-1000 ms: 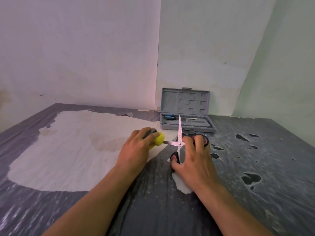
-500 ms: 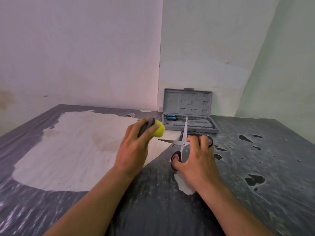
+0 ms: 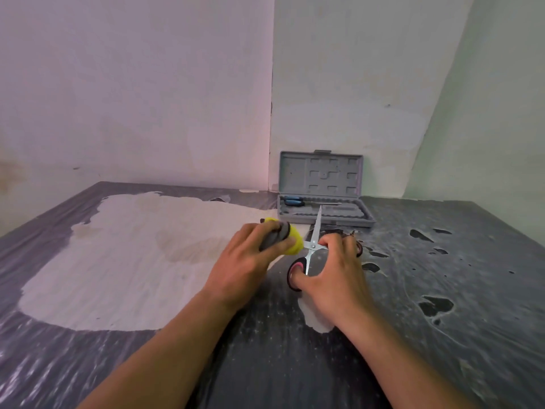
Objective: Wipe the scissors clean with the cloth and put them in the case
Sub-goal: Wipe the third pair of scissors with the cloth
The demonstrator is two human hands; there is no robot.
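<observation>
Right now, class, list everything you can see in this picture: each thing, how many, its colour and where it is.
scissors: one, silver blades open, black and pink handles, on the table in front of the case, held by the right hand
cloth: one, yellow and grey, bunched in the left hand, against a blade
case: one, grey, open, at the wall corner
screwdriver: one, blue handle, in the case
table: one, dark grey with a pale worn patch
hands: left hand grips the cloth; right hand holds the scissors
</observation>
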